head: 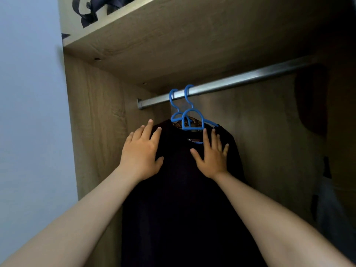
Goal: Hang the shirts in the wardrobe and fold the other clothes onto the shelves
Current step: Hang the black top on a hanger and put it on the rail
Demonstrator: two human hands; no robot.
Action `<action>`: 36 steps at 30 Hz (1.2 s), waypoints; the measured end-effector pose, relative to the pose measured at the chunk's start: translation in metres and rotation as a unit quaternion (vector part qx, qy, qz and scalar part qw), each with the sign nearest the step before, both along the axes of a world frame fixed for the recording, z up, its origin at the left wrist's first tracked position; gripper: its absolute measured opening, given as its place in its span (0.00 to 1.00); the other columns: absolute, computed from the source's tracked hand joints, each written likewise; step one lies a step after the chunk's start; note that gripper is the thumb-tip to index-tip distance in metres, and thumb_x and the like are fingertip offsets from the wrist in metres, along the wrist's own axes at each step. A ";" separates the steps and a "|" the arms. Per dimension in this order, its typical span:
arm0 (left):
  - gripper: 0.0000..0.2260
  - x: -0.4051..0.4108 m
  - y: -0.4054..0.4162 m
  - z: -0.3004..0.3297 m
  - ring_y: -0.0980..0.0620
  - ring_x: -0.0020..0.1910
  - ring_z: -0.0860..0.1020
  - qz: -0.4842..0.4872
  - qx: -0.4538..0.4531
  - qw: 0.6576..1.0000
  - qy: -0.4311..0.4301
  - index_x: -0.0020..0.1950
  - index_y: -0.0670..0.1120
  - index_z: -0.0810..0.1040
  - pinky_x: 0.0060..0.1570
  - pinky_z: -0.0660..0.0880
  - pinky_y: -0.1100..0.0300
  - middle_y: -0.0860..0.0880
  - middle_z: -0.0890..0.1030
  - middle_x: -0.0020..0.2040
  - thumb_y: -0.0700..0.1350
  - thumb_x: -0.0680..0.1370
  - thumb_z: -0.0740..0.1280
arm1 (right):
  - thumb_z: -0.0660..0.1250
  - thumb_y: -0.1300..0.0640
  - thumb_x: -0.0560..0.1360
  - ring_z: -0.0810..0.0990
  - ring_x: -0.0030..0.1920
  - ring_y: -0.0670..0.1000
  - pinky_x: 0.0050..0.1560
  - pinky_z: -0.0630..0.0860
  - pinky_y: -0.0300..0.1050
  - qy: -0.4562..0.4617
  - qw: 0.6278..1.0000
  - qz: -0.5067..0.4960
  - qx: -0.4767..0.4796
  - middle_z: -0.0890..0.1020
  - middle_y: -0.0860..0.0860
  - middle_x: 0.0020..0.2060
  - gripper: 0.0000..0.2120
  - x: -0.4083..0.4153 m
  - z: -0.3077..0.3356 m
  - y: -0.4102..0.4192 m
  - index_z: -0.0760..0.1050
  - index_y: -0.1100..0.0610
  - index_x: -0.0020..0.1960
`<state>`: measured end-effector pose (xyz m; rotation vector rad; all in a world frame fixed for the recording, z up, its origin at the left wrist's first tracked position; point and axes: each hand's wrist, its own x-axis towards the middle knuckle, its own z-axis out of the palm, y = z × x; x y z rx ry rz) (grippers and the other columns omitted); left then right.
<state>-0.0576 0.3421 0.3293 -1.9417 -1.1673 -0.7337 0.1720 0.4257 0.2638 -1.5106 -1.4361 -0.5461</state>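
A black shirt (181, 199) hangs on a blue plastic hanger (192, 117) hooked over the metal rail (240, 80) inside the wooden wardrobe. A second blue hanger (174, 105) hangs just behind it, with a patterned brown garment (194, 122) showing at the collar. My left hand (141, 153) lies flat on the shirt's left shoulder, fingers straight and spread. My right hand (212, 157) lies flat on the right shoulder, fingers also straight. Neither hand grips the cloth.
The wardrobe's left side panel (96, 122) stands close to the shirt. A wooden shelf (154, 35) runs above the rail with dark blue fabric (90, 10) on top. The rail stretches bare to the right. Dark clothing (327, 209) shows at the right edge.
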 end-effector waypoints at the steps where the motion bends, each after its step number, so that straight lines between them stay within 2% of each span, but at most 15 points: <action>1: 0.38 -0.003 -0.005 -0.004 0.44 0.76 0.51 -0.004 -0.011 1.000 -0.005 0.77 0.49 0.50 0.72 0.55 0.49 0.44 0.47 0.78 0.55 0.73 0.66 | 0.48 0.33 0.77 0.42 0.77 0.58 0.72 0.39 0.65 0.000 1.000 0.005 -0.003 0.41 0.56 0.78 0.37 -0.006 -0.001 -0.003 0.37 0.48 0.77; 4: 0.38 -0.012 -0.027 -0.016 0.43 0.76 0.51 -0.025 -0.031 0.999 -0.022 0.77 0.49 0.50 0.72 0.57 0.50 0.43 0.48 0.77 0.54 0.73 0.66 | 0.48 0.35 0.78 0.41 0.77 0.59 0.73 0.39 0.64 0.002 1.000 0.021 -0.014 0.42 0.56 0.78 0.36 -0.027 -0.006 -0.017 0.37 0.48 0.78; 7: 0.36 -0.023 -0.054 -0.028 0.43 0.74 0.56 -0.054 -0.045 0.996 -0.049 0.77 0.47 0.52 0.70 0.60 0.52 0.42 0.53 0.77 0.53 0.74 0.66 | 0.48 0.35 0.78 0.43 0.77 0.59 0.73 0.41 0.65 -0.007 0.999 0.044 -0.019 0.43 0.56 0.78 0.35 -0.047 -0.013 -0.034 0.37 0.48 0.78; 10: 0.36 -0.039 -0.088 -0.041 0.44 0.73 0.58 -0.072 -0.058 0.991 -0.099 0.77 0.49 0.52 0.68 0.63 0.53 0.44 0.54 0.77 0.53 0.74 0.66 | 0.43 0.31 0.76 0.46 0.77 0.59 0.73 0.43 0.64 -0.034 0.998 0.060 -0.013 0.44 0.57 0.78 0.37 -0.067 -0.019 -0.058 0.37 0.48 0.78; 11: 0.35 -0.046 -0.100 -0.046 0.44 0.74 0.57 -0.071 -0.060 0.989 -0.111 0.77 0.50 0.52 0.69 0.61 0.52 0.45 0.54 0.77 0.53 0.75 0.66 | 0.42 0.31 0.75 0.48 0.77 0.59 0.73 0.44 0.64 -0.040 0.997 0.065 -0.012 0.45 0.57 0.78 0.37 -0.074 -0.021 -0.069 0.37 0.48 0.78; 15: 0.33 -0.078 -0.159 -0.063 0.45 0.74 0.56 -0.044 -0.057 0.990 -0.121 0.76 0.49 0.54 0.72 0.53 0.49 0.44 0.55 0.77 0.52 0.75 0.65 | 0.48 0.37 0.79 0.49 0.77 0.58 0.73 0.44 0.64 -0.045 0.996 0.078 -0.023 0.45 0.56 0.78 0.34 -0.105 -0.027 -0.119 0.38 0.48 0.78; 19: 0.32 -0.122 -0.232 -0.080 0.43 0.72 0.60 -0.018 -0.048 0.989 -0.139 0.75 0.48 0.59 0.73 0.52 0.46 0.42 0.59 0.75 0.51 0.74 0.67 | 0.50 0.38 0.80 0.56 0.76 0.58 0.72 0.48 0.65 -0.046 0.995 0.092 0.011 0.51 0.57 0.78 0.33 -0.152 -0.044 -0.190 0.43 0.51 0.78; 22: 0.30 -0.156 -0.293 -0.097 0.39 0.70 0.64 0.005 -0.019 0.992 -0.122 0.71 0.45 0.67 0.71 0.53 0.41 0.39 0.63 0.73 0.49 0.71 0.70 | 0.50 0.38 0.79 0.58 0.75 0.57 0.72 0.50 0.66 -0.049 0.990 0.128 0.011 0.54 0.55 0.77 0.32 -0.198 -0.063 -0.246 0.46 0.51 0.78; 25: 0.28 -0.193 -0.350 -0.114 0.36 0.67 0.69 0.026 0.046 0.990 -0.131 0.65 0.43 0.74 0.65 0.58 0.34 0.36 0.68 0.69 0.47 0.66 0.73 | 0.49 0.38 0.79 0.59 0.75 0.56 0.71 0.50 0.67 -0.061 0.977 0.204 0.019 0.56 0.55 0.77 0.32 -0.246 -0.077 -0.304 0.50 0.51 0.78; 29: 0.27 -0.240 -0.411 -0.133 0.37 0.71 0.63 0.036 0.130 0.977 -0.165 0.65 0.44 0.73 0.63 0.58 0.32 0.37 0.63 0.72 0.46 0.67 0.72 | 0.51 0.39 0.79 0.60 0.75 0.55 0.70 0.53 0.66 -0.117 0.941 0.310 0.072 0.60 0.55 0.76 0.30 -0.302 -0.082 -0.372 0.53 0.51 0.77; 32: 0.28 -0.273 -0.439 -0.144 0.38 0.72 0.59 0.028 0.149 0.962 -0.227 0.69 0.43 0.68 0.63 0.59 0.34 0.36 0.59 0.72 0.45 0.70 0.68 | 0.51 0.40 0.80 0.59 0.75 0.54 0.71 0.52 0.63 -0.126 0.914 0.370 0.110 0.59 0.54 0.76 0.28 -0.343 -0.070 -0.412 0.53 0.49 0.76; 34: 0.28 -0.292 -0.451 -0.152 0.38 0.70 0.61 0.010 0.134 0.955 -0.265 0.70 0.41 0.65 0.65 0.61 0.42 0.36 0.60 0.72 0.44 0.71 0.66 | 0.50 0.40 0.80 0.59 0.76 0.54 0.72 0.52 0.63 -0.131 0.904 0.386 0.130 0.59 0.54 0.76 0.27 -0.367 -0.056 -0.433 0.53 0.48 0.76; 36: 0.28 -0.306 -0.460 -0.159 0.40 0.70 0.63 -0.020 0.070 0.945 -0.320 0.72 0.41 0.63 0.66 0.62 0.51 0.38 0.62 0.72 0.40 0.73 0.66 | 0.51 0.42 0.80 0.57 0.76 0.55 0.71 0.54 0.64 -0.156 0.899 0.383 0.143 0.59 0.56 0.76 0.26 -0.387 -0.041 -0.449 0.54 0.47 0.76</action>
